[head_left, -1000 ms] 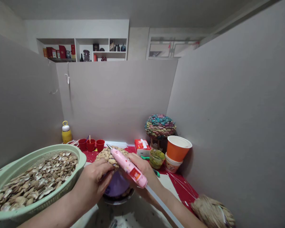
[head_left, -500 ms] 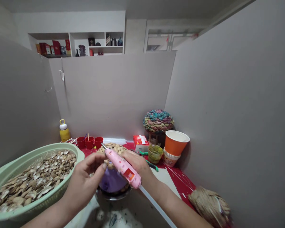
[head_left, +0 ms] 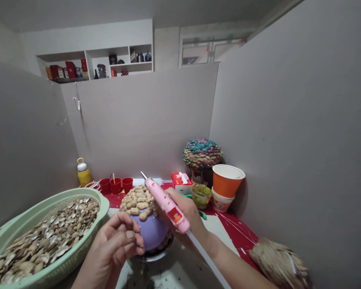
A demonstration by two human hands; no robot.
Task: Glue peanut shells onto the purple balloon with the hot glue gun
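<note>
A pink hot glue gun (head_left: 165,202) is held in my right hand (head_left: 186,210), its metal tip pointing up and left. A long translucent glue stick (head_left: 209,259) runs out of its back end. In front of me a smooth purple ball (head_left: 152,232) rests in a metal bowl (head_left: 156,255); peanut shells (head_left: 138,199) cover its top. By the ball's lower left side is my left hand (head_left: 116,245), its fingers curled together; what they hold, if anything, is hidden. Whether they touch the ball I cannot tell.
On the left stands a green basket (head_left: 104,202) of shell halves. Red cups (head_left: 115,186), a yellow bottle (head_left: 84,174) and a tissue pack (head_left: 181,181) line the back. At right are an orange paper bucket (head_left: 227,182), a woven mushroom shape (head_left: 202,153) and a raffia bundle (head_left: 279,263).
My left hand has dropped from the shells to the ball's lower left side. The glue gun in my right hand has shifted slightly right, uncovering more shells. The camera view has moved a little.
</note>
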